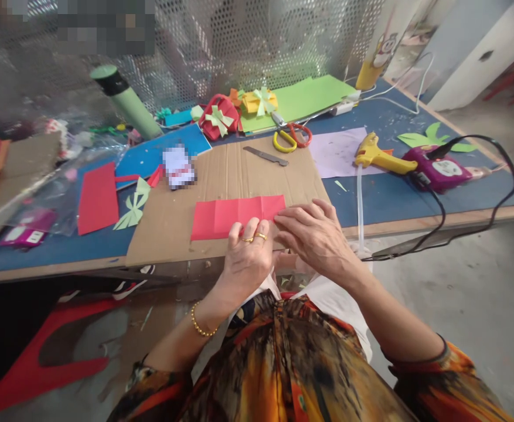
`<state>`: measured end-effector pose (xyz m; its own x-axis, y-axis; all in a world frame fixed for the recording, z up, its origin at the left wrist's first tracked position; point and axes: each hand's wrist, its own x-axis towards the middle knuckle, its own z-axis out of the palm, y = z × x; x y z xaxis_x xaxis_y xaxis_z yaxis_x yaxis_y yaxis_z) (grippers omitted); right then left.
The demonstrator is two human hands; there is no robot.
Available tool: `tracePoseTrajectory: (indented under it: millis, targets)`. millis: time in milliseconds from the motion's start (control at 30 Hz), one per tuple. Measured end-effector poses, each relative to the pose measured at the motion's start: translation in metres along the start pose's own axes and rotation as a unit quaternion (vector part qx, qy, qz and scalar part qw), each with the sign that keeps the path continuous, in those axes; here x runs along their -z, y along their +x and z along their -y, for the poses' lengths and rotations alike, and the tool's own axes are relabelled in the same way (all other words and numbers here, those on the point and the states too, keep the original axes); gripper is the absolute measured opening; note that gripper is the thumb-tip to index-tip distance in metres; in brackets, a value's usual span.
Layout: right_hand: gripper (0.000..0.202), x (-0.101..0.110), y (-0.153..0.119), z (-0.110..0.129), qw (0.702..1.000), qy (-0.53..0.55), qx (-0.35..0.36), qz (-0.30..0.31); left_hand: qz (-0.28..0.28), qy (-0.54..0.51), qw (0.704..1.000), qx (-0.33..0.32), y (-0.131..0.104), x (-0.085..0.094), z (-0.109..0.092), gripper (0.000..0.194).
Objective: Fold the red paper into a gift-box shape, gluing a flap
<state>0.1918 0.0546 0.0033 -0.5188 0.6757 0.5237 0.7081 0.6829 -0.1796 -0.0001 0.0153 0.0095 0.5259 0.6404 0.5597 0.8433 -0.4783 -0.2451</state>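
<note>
A strip of red paper [225,218] with upright crease lines lies on a brown cardboard sheet [169,234] near the table's front edge. My left hand [248,249], with two gold rings, has its fingers curled over the strip's lower edge towards the right. At the strip's right end, my right hand [313,234] bends its fingers and thumb together on the paper. The fingertips are partly hidden. Beyond the strip lie a grey blade [265,156] and scissors [289,136] with yellow and orange handles.
To the right are a yellow glue gun [384,155], a purple power block [436,167] and a looping black cable. A red card [98,198], a phone-like item [179,166] and a green bottle [127,102] stand or lie leftwards. Paper-bow boxes [220,117] sit behind.
</note>
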Motion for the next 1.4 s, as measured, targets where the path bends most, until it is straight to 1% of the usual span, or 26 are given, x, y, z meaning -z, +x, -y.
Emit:
tracePoseTrajectory:
  millis: [67, 167, 200, 267, 300, 367, 400, 533, 633, 800, 933, 1000, 1067, 1200, 1333, 1400]
  targets:
    - [0.031, 0.003, 0.003, -0.006, 0.999, 0.001, -0.045, -0.005, 0.02, -0.012, 1.0, 0.016, -0.001, 0.0, 0.0, 0.036]
    - [0.029, 0.011, 0.013, -0.011, 0.989, -0.007, -0.15, -0.016, 0.036, -0.025, 0.999, 0.031, -0.003, -0.001, -0.001, 0.042]
    - [0.026, 0.013, 0.018, -0.011, 0.984, 0.011, -0.177, 0.0, 0.035, -0.025, 0.999, 0.031, -0.003, -0.001, -0.002, 0.043]
    - [0.019, 0.017, 0.03, -0.008, 0.972, 0.063, -0.214, 0.071, 0.027, -0.021, 0.999, 0.029, -0.003, -0.002, -0.003, 0.043]
    - [0.017, 0.018, 0.035, -0.006, 0.966, 0.068, -0.228, 0.106, 0.025, -0.019, 0.999, 0.03, -0.003, -0.003, -0.003, 0.043]
    - [0.017, 0.017, 0.046, -0.002, 0.956, 0.043, -0.244, 0.156, 0.024, -0.02, 0.999, 0.034, -0.004, -0.005, -0.004, 0.043]
    - [0.019, 0.017, 0.05, 0.0, 0.954, 0.025, -0.246, 0.171, 0.022, -0.022, 0.999, 0.035, -0.004, -0.006, -0.004, 0.043]
    - [0.019, 0.017, 0.061, -0.002, 0.945, -0.013, -0.239, 0.222, 0.016, -0.038, 0.999, 0.035, -0.007, -0.008, -0.004, 0.043]
    - [0.018, 0.02, 0.066, -0.008, 0.94, -0.02, -0.233, 0.25, 0.033, -0.061, 0.997, 0.045, -0.008, -0.009, -0.004, 0.042]
    - [0.019, 0.024, 0.069, -0.017, 0.934, -0.038, -0.248, 0.255, 0.044, -0.068, 0.995, 0.055, -0.008, -0.008, -0.004, 0.048]
    - [0.019, 0.029, 0.069, -0.017, 0.933, -0.077, -0.283, 0.209, 0.039, -0.064, 0.996, 0.054, -0.007, -0.007, -0.005, 0.046]
    - [0.017, 0.03, 0.067, -0.015, 0.94, -0.059, -0.278, 0.191, 0.026, -0.055, 0.997, 0.046, -0.006, -0.007, -0.005, 0.044]
    - [0.017, 0.028, 0.064, -0.013, 0.946, -0.036, -0.256, 0.194, 0.015, -0.047, 0.998, 0.041, -0.006, -0.007, -0.005, 0.041]
    - [0.021, 0.02, 0.061, -0.014, 0.949, -0.04, -0.232, 0.211, 0.025, -0.056, 0.997, 0.048, -0.007, -0.008, -0.005, 0.043]
    - [0.016, 0.016, 0.062, -0.017, 0.946, -0.042, -0.241, 0.213, 0.025, -0.057, 0.997, 0.05, -0.009, -0.008, -0.004, 0.047]
    - [0.017, 0.016, 0.06, -0.017, 0.945, -0.045, -0.253, 0.204, 0.03, -0.058, 0.997, 0.05, -0.011, -0.007, -0.004, 0.048]
